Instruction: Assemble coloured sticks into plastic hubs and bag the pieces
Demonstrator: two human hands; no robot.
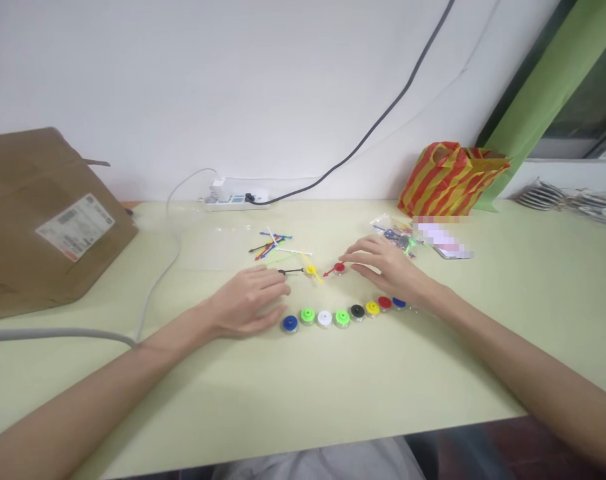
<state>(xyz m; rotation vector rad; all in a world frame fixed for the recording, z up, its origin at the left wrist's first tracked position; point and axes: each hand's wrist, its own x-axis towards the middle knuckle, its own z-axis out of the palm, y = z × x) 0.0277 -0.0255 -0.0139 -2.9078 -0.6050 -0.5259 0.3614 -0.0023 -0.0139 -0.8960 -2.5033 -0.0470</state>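
Desk (pixel 303 400), red disc (pixel 339 268) beside right fingers (pixel 367 245)

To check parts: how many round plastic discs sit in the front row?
8: blue, green, white, green, black, yellow, red, blue, left to right, ending near the right hand; another may hide beyond it.

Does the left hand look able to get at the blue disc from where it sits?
Probably yes: the left hand rests right beside the blue plastic disc, and nothing appears to stand between them, so the way looks free.
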